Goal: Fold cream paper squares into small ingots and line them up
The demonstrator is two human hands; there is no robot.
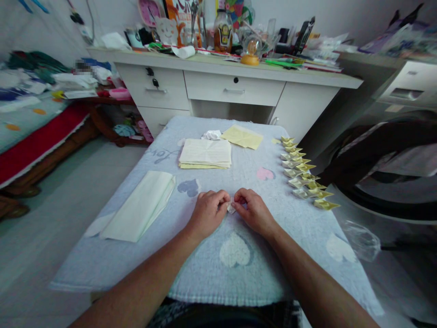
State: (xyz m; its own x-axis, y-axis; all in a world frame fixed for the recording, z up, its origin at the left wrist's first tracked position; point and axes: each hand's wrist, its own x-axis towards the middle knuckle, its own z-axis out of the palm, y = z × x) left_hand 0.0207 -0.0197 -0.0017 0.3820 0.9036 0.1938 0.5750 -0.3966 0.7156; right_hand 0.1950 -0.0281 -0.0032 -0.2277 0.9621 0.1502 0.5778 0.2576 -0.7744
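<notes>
Near the middle of the cloth-covered table, my left hand (211, 210) and my right hand (251, 208) meet, thumbs and fingers pinched. Between them is a small piece of folded white paper (231, 208), partly covered by the fingers. A stack of paper sheets (205, 152) lies beyond my hands, with a crumpled white paper (211, 135) and a yellow sheet (243, 136) behind it. Left of my hands rests a large folded pale sheet (139, 207). Folded paper boats (300, 175), yellow and white, line the table's right side.
The blue tablecloth (205, 278) has heart patterns. Past the table stands a white desk (235, 86) crowded with a jar (223, 32) and other items. A front-loading washing machine (392, 150) is at the right, a bed (37, 123) at the left. A clear plastic bag (362, 239) hangs by the right edge.
</notes>
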